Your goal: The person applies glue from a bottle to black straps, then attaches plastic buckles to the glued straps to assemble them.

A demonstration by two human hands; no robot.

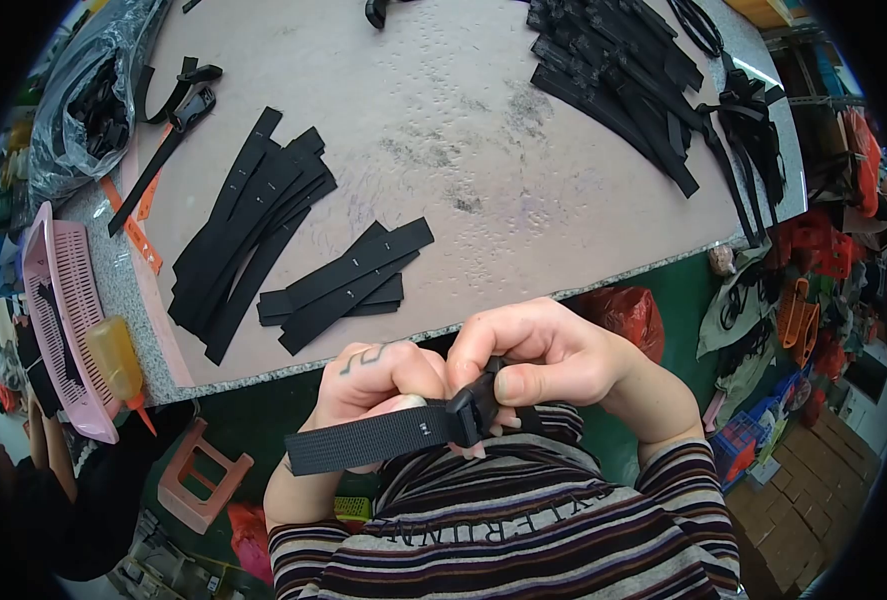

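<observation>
A black webbing strap (368, 440) runs to the left from a black plastic buckle (471, 408), held in front of my body near the table's front edge. My left hand (378, 385) is closed on the strap beside the buckle. Thumb and fingers of my right hand (538, 355) pinch the buckle from the right. On the table beyond my hands lies a small stack of black strap pieces (348, 285), with a larger stack (248, 230) to its left. My fingertips under the buckle are partly hidden.
A big pile of black straps (618, 80) lies at the table's back right. A plastic bag (93, 95), pink basket (68, 300) and yellow bottle (115, 360) are at the left. A pink stool (198, 475) stands below. Another person's arm (53, 450) shows at lower left.
</observation>
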